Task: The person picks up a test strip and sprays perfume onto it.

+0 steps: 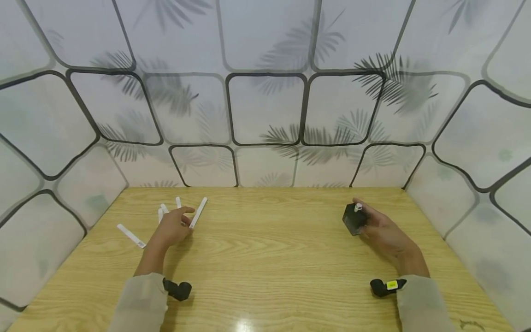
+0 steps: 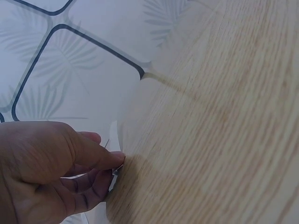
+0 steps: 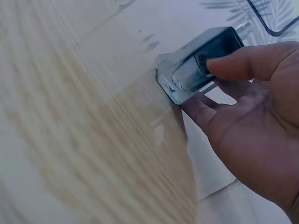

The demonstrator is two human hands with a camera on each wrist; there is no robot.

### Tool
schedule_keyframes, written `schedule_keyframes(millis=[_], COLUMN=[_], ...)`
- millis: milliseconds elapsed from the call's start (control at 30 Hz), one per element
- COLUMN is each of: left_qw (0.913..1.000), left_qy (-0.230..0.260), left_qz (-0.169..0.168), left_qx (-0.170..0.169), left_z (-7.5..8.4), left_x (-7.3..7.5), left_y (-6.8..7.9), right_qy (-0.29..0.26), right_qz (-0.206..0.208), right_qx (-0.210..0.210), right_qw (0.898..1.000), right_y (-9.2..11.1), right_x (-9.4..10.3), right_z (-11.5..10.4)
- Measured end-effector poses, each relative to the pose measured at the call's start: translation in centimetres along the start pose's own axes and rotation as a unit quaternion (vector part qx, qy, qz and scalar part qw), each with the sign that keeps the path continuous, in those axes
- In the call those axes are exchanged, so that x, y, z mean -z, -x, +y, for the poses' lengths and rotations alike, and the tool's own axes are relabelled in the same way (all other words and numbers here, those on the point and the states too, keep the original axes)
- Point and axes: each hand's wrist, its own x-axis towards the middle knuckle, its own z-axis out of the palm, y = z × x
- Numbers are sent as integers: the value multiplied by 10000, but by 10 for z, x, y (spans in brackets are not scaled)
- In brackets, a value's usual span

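Note:
My left hand (image 1: 172,229) is at the left of the table, thumb and fingertip pinching the near end of a slim white paper strip (image 1: 199,212). In the left wrist view the thumb hides most of that strip (image 2: 114,133). My right hand (image 1: 387,236) grips a dark glass perfume bottle (image 1: 352,222) with a silver spray nozzle and no cap. The right wrist view shows the bottle (image 3: 198,65) leaning, its clear thick base close to the wood and the thumb across its side.
Another white strip (image 1: 131,236) lies left of my left wrist, a small printed mark at its near end. Beyond the left hand several more strips (image 1: 178,202) are partly covered by it. A patterned wall sheet (image 1: 265,110) rises behind the wooden table (image 1: 269,253).

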Motion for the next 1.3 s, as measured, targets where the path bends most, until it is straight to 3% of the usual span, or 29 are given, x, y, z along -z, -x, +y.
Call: schedule_keyframes(millis=[267, 500, 600, 733, 900, 1067, 1300], left_qw=[10000, 9999, 9998, 9994, 9953, 9871, 9777], left_qy=[70, 132, 133, 269, 912, 1502, 2009], left_qz=[-5, -2, 47, 41, -126, -241, -329], left_qx=[33, -76, -134, -194, -303, -494, -510], left_z=[1, -1, 0, 4, 14, 25, 41], left_x=[0, -1, -2, -2, -3, -9, -22], left_y=[2, 2, 2, 3, 2, -2, -8], right_qy=[1040, 2291, 2616, 2956, 3239, 3358, 3556], right_qz=[647, 1507, 1677, 1752, 1710, 1625, 1545], right_qx=[-458, -328, -221, -116, 94, 32, 145], right_qw=[9914, 9611, 9502, 9390, 9305, 9278, 9216], right_y=[-2, -13, -16, -21, -26, -31, -38], right_x=[-6, -17, -20, -25, -32, -38, -47], right_z=[-5, -11, -14, -21, -31, -36, -43])
